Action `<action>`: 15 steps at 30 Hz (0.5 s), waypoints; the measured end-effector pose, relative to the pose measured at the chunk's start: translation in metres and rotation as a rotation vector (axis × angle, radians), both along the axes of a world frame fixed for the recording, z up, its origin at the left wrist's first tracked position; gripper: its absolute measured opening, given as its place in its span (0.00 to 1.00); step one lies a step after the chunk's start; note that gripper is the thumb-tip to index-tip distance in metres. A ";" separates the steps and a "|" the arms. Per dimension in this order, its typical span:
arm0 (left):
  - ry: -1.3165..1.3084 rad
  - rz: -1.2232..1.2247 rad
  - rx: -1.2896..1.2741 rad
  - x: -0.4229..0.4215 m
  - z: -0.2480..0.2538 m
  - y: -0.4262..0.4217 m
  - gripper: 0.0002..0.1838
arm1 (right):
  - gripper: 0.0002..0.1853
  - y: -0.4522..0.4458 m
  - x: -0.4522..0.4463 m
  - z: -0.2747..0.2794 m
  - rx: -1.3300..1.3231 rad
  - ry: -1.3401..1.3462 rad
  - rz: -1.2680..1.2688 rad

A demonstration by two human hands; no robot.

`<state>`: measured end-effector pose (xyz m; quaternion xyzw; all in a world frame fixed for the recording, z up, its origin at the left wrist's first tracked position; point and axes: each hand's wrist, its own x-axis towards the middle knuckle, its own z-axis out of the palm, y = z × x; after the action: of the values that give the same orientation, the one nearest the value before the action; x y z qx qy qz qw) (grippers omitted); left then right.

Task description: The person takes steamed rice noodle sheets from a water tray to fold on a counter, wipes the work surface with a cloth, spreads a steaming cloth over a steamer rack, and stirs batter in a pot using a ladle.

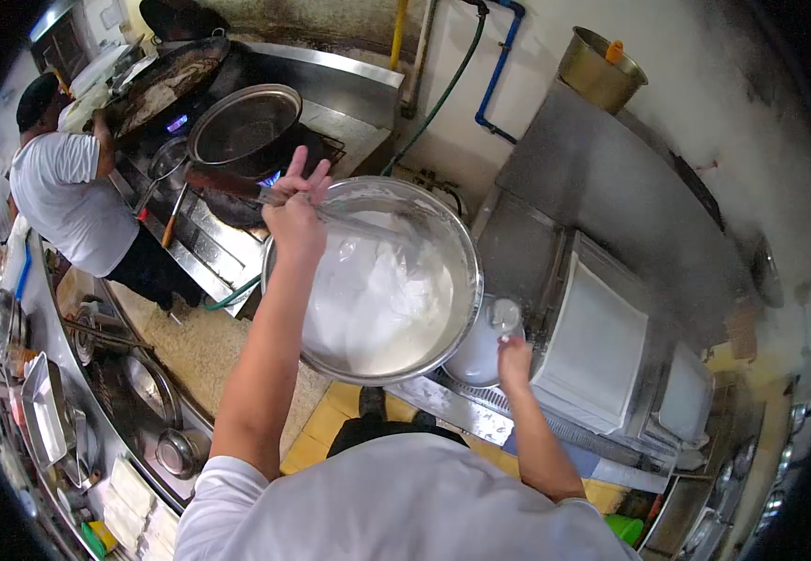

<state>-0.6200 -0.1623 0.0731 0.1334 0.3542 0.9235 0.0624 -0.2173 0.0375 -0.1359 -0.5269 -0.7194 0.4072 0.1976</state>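
A big metal bowl (466, 341) of white, powdery or creamy stuff (382, 290) stands in front of me. My left hand (298, 220) is above its left rim, closed around a long tool with a brown handle (226, 181), some fingers raised. The tool's paler shaft reaches into the bowl; its tip is too blurred to make out. My right hand (515, 360) holds a small round cup or ladle (505, 316) by its lower end. That cup is over a white round container (473, 360), right of the bowl.
On the left, a person in a white shirt (78, 201) works at a large wok (167, 89). A black pan (246, 126) sits on the stove near lit blue flames. White trays (592, 341) lie to my right. A metal pot (602, 70) is at the back right.
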 end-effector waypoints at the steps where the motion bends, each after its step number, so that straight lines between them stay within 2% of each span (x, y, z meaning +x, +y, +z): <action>1: -0.004 0.018 0.004 -0.005 0.000 -0.011 0.15 | 0.09 0.004 -0.012 0.024 0.039 0.107 -0.022; 2: -0.008 0.039 0.008 -0.008 -0.001 -0.023 0.15 | 0.09 0.007 -0.025 0.054 0.077 0.214 -0.041; 4: 0.009 0.079 0.015 -0.009 0.000 -0.046 0.14 | 0.11 0.001 -0.054 0.129 0.199 0.265 0.050; 6: 0.008 0.118 0.018 -0.006 0.000 -0.067 0.13 | 0.12 0.007 -0.077 0.176 -0.127 0.328 0.083; 9: 0.023 0.168 -0.054 0.011 0.005 -0.101 0.13 | 0.10 -0.016 -0.122 0.245 -0.155 0.406 0.315; 15: 0.067 0.205 -0.180 0.061 -0.006 -0.146 0.14 | 0.06 -0.029 -0.212 0.233 0.677 -0.203 0.847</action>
<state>-0.5592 -0.3086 0.0671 0.1211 0.4491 0.8847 -0.0324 -0.4296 0.0080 0.0971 -0.1351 -0.9747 0.1441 0.1047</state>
